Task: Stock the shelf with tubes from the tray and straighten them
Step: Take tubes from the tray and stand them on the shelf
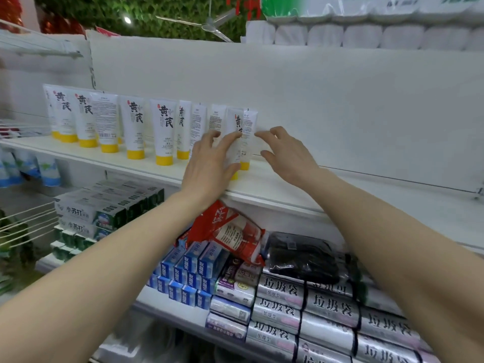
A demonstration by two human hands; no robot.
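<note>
White plastic tubes (136, 127) w/ round yellow caps stand cap-down in a row on the smooth white shelf (275, 189), left & mid frame. Left hand (212, 161) grips the front tube (235, 127) at the row's right end, fingers & thumb curled round it. Right hand (285, 153) is spread loose just beside, holding nothing. Shiny silver packs (327, 307) sit lower right.

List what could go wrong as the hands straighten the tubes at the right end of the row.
1. The tubes stand upright on narrow yellow caps; a nudge from the left hand on the front tube could tip it into its neighbours.
2. That tube sits near the shelf edge and could fall onto the stock below.
3. The right hand, open beside the rear tube, might knock it sideways.
</note>
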